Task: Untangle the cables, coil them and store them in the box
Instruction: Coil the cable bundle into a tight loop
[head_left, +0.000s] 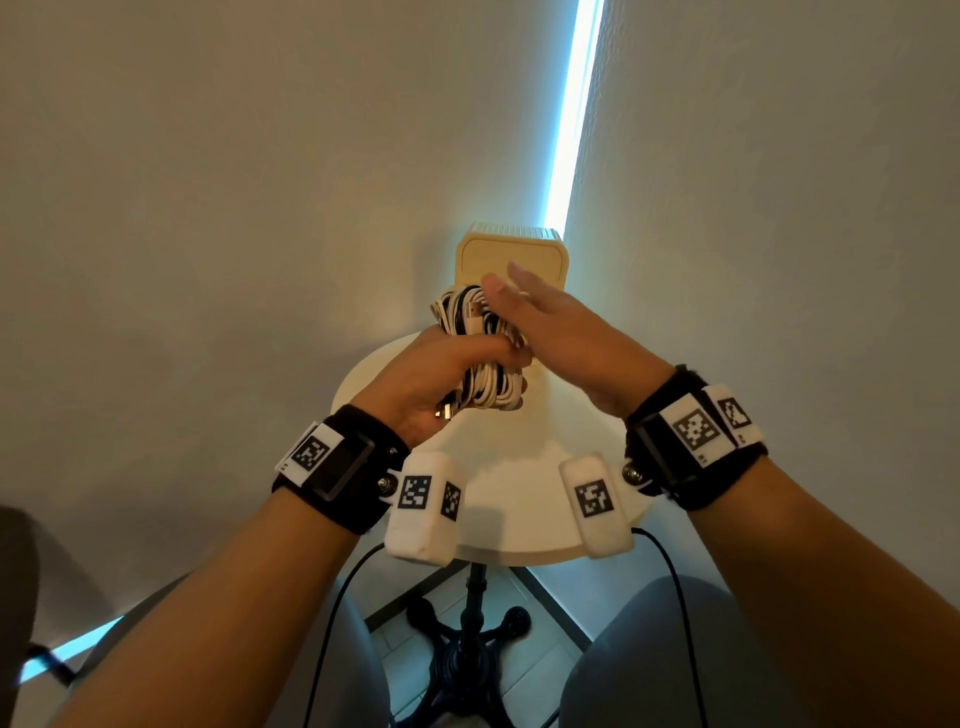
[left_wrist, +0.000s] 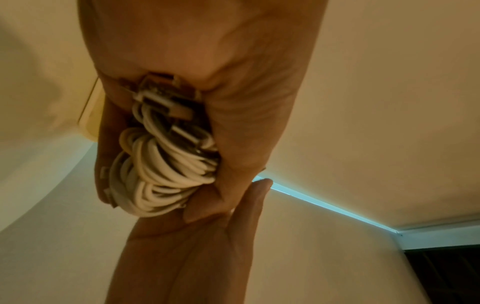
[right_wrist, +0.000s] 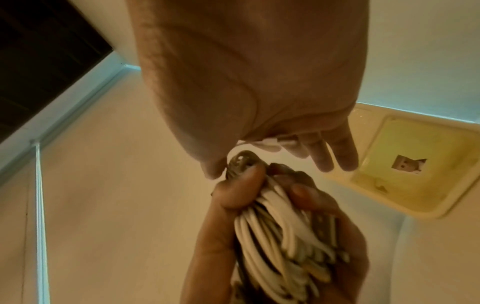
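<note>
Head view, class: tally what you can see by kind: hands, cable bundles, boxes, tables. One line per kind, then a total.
Hands: 2, left hand and right hand
Cable bundles: 1, cable bundle of black and white cables
Boxes: 1, box
Tables: 1, round table
Total: 5

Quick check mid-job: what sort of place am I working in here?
Probably a corner of a home or café-like room: a small round pedestal table stands on a tiled floor, against plain walls lit by a light strip.
</note>
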